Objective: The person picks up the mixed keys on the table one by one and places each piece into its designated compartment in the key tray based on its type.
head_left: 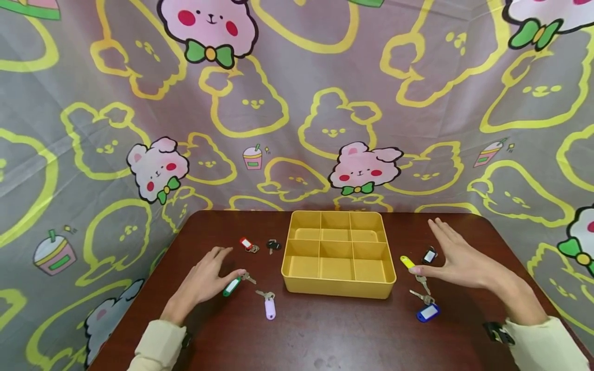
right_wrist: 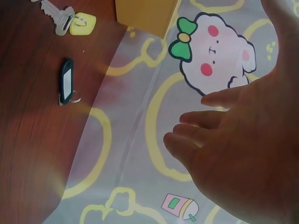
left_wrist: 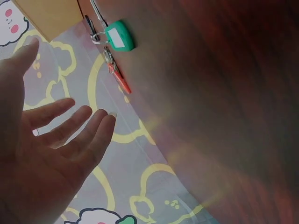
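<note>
Fingers (right_wrist: 202, 119) extended, apart from dark tag (right_wrist: 67, 81), perhaps black; key (right_wrist: 63, 21) touching yellow tag (right_wrist: 82, 28) on table (right_wrist: 32, 121).

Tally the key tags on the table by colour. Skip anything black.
Red tag: 1
Green tag: 1
Lilac tag: 1
Yellow tag: 1
Blue tag: 1
Total: 5

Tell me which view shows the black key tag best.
The right wrist view: the black key tag appears largest there, whole and unobstructed. The head view shows it smaller, near the right hand; the left wrist view does not show it.
</note>
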`<state>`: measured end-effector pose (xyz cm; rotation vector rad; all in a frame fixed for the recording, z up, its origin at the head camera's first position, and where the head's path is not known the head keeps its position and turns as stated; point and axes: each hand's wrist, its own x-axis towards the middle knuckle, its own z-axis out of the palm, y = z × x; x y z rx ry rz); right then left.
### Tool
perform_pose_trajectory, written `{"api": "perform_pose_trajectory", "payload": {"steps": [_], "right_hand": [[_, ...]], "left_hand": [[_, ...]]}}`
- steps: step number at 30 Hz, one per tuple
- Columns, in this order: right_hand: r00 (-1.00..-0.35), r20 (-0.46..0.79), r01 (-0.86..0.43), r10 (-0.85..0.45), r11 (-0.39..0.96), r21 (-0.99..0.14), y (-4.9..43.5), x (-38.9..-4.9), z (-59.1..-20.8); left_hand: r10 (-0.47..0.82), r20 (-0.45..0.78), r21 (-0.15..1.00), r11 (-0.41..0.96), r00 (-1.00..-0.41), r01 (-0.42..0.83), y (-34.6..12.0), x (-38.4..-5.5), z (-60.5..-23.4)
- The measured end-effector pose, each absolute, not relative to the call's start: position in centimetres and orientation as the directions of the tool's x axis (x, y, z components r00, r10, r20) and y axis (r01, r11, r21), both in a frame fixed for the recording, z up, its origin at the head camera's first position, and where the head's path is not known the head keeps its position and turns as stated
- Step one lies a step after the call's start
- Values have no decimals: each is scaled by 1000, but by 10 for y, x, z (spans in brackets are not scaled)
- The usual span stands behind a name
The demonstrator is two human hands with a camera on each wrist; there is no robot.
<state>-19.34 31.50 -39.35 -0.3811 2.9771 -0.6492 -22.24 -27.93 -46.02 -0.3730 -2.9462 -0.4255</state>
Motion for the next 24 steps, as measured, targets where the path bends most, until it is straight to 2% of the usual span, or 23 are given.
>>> {"api": "perform_pose_trajectory", "payload": {"steps": [24], "right_hand": [[-955,-5,-256,-295,837,-484,287,-189,-394]], "left_hand": [[333,205,276,883,-920,381,-277,-221,-470]]}}
